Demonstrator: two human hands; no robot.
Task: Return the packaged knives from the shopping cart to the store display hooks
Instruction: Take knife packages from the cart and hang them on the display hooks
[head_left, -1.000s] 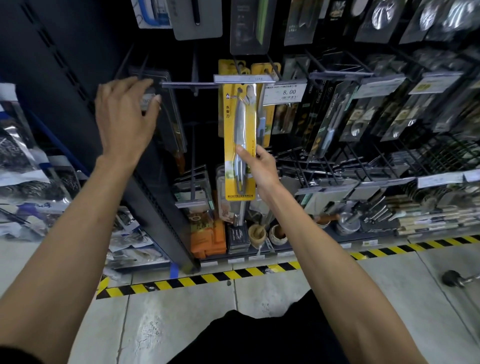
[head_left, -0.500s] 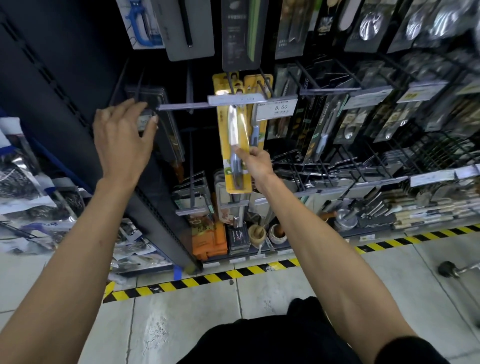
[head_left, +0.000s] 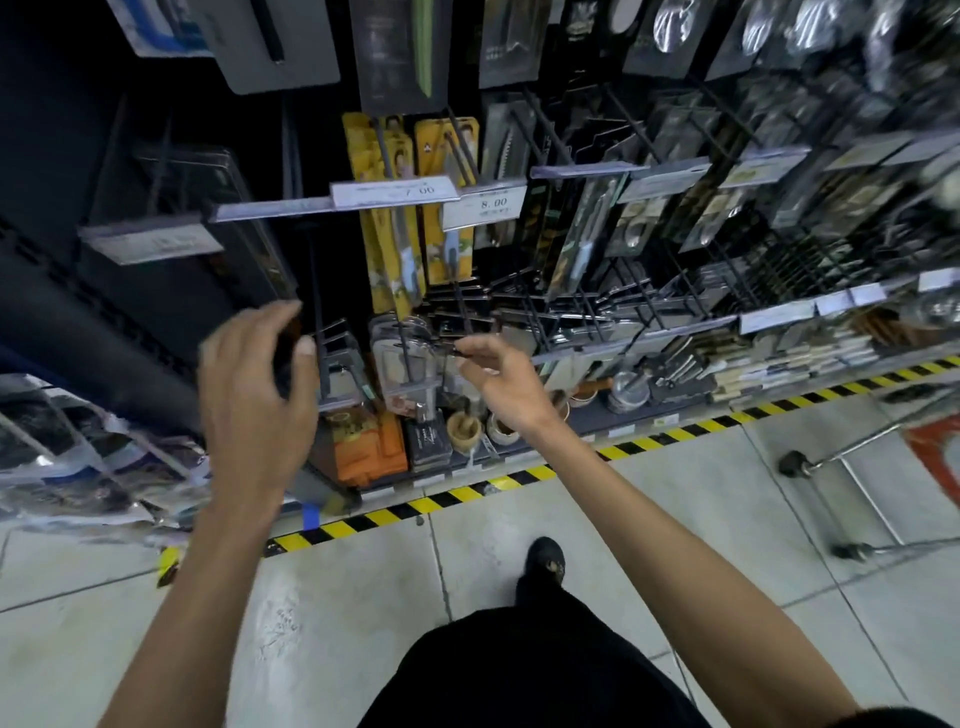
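- The yellow knife pack (head_left: 395, 249) hangs on a display hook (head_left: 382, 150) behind the 7.00 price tag (head_left: 395, 193), just beside a second yellow pack (head_left: 434, 156)
- The left grip (head_left: 254, 384) is blurred, with fingers loosely curled and empty, below the packs
- The right grip (head_left: 501, 374) is relaxed and empty, its fingertips near a lower hook's tip
- The shopping cart (head_left: 852, 499) stands on the tiled floor at the right
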